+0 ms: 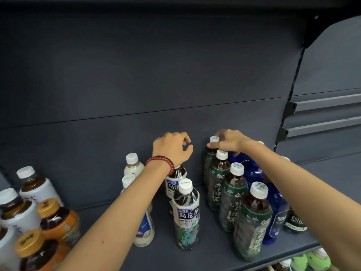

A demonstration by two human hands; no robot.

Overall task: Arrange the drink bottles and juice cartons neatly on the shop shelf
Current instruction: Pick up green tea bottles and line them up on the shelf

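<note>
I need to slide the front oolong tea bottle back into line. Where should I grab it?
Take the front oolong tea bottle by its neck, just under the white cap, coming from above and in front. It stands upright, and the left forearm and the green tea bottles crowd its sides, leaving the top free.

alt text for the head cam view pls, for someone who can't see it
Two bare hands reach over drink bottles on a dark shop shelf: the right hand touches the cap of the rearmost green tea bottle in a row of four, while the left hand, wearing a red bead bracelet, hovers open above the rear oolong tea bottle.
</note>
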